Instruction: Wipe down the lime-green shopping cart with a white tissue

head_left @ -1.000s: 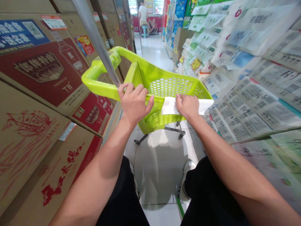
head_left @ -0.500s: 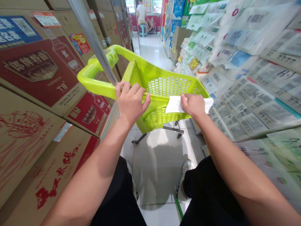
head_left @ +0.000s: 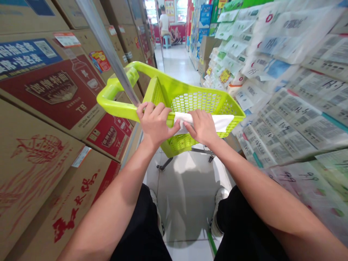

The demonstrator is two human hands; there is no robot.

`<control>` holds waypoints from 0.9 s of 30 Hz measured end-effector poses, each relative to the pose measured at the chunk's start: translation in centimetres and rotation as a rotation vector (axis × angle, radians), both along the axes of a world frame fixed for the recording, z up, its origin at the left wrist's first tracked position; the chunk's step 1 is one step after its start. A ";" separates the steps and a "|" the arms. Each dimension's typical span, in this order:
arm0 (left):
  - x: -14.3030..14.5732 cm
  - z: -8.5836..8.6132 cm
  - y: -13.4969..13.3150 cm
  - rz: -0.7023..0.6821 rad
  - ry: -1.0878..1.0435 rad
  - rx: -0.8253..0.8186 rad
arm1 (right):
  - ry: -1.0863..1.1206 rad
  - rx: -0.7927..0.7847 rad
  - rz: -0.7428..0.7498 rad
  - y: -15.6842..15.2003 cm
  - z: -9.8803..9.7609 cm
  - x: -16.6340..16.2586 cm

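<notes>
A lime-green plastic shopping cart with a perforated basket stands in front of me, turned so that its long side faces me. My left hand is closed over its near rim, beside the foot of a metal pole. To its right, my right hand presses a white cloth onto the same rim, fingers over the top and thumb on the near side. The cloth is draped over the edge and shows on both sides of that hand. No goods are visible in the part of the basket that shows.
Stacked cardboard cartons line the left side. Packs in plastic wrap fill the right side, close to the cart. A tiled aisle floor runs ahead to a person on a blue stool.
My right hand has slid left along the rim with the white cloth, close to my left hand. My left hand keeps its place on the rim. The view has shifted slightly.
</notes>
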State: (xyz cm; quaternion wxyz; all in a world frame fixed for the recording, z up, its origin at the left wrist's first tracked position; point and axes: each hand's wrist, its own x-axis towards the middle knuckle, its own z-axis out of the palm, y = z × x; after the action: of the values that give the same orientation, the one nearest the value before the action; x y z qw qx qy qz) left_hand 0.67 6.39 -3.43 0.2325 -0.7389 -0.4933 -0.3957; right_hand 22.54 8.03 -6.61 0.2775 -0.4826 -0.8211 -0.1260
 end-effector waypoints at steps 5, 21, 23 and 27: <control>-0.8 0.0 0.2 -0.008 -0.011 -0.025 | 0.024 -0.004 0.066 0.2 -0.1 -0.3; -0.7 0.0 0.2 0.053 -0.005 -0.004 | 0.032 0.029 -0.269 2.0 -1.9 6.9; -0.4 0.0 0.2 0.053 -0.028 -0.007 | 0.062 0.069 -0.156 1.0 -1.9 4.6; 0.0 0.0 0.2 0.024 -0.072 -0.044 | 0.088 0.079 0.093 -1.1 -1.3 0.1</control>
State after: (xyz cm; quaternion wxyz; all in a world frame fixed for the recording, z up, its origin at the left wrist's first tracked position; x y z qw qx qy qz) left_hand 0.68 6.62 -3.47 0.2029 -0.7230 -0.5189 -0.4083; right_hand 22.69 6.97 -7.94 0.3380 -0.4375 -0.8240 -0.1238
